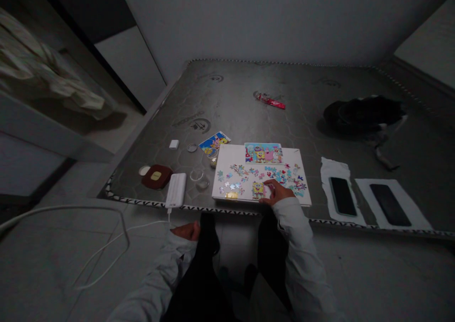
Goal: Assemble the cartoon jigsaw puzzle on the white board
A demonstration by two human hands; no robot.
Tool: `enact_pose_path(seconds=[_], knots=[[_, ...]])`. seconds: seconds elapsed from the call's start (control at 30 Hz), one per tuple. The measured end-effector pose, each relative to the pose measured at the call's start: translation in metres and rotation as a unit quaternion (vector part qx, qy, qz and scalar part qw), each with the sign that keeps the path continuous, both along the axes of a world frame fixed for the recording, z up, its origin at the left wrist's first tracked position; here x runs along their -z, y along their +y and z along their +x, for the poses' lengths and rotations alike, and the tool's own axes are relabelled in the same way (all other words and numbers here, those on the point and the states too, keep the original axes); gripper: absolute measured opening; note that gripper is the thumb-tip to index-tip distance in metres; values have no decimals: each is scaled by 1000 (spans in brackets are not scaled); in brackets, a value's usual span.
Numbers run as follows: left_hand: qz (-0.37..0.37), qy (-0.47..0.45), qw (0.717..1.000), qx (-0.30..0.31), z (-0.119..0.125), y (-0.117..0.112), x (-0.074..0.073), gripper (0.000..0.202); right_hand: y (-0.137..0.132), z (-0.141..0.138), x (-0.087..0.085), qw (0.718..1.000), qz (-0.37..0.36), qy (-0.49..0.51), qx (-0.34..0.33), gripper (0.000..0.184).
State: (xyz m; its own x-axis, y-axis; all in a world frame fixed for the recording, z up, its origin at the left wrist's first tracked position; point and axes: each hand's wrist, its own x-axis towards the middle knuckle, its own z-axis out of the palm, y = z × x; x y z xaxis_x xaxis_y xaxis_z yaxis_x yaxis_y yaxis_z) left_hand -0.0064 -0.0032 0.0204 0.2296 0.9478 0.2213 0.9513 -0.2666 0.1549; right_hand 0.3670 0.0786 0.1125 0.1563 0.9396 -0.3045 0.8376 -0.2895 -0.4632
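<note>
Head view looks down on a bare mattress [249,99] with a white board [227,158] lying at its near edge. Right hand [279,192] rests on the board's near edge, fingers curled loosely down over the jigsaw pieces; whether it pinches one I cannot tell. Just left of its fingertips, touching or nearly so, sits a small joined cluster of pieces [258,190] with a yellow cartoon figure. Loose puzzle pieces [249,173] spread away from the hand, mostly to its left and beyond it, toward the reference picture [263,153] at the board's far edge. The board's long axis runs left to right. Left hand [187,230] lies on the person's knee, below the mattress edge, loosely closed and holding nothing visible; it is well apart from the pieces. A white power bank [176,190] and two dark phones [343,196] flank the board. No writing is legible.
</note>
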Motion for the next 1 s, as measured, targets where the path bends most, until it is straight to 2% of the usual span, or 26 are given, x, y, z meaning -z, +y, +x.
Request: enact_pose_path(seconds=[0.2,0.47,0.83,1.0], knots=[[-2,-1,1000,5,1,1,-1,48,2,-5,-2,999,-15,-34,7,60],[35,7,999,2,2,1,0,49,-1,-1,4,1000,15,5,-8,59],[12,7,1000,-11,6,0,-8,50,0,-4,-3,1000,5,7,-15,53],[13,5,1000,-2,4,0,-9,52,-1,-12,-8,999,-3,-40,2,54]])
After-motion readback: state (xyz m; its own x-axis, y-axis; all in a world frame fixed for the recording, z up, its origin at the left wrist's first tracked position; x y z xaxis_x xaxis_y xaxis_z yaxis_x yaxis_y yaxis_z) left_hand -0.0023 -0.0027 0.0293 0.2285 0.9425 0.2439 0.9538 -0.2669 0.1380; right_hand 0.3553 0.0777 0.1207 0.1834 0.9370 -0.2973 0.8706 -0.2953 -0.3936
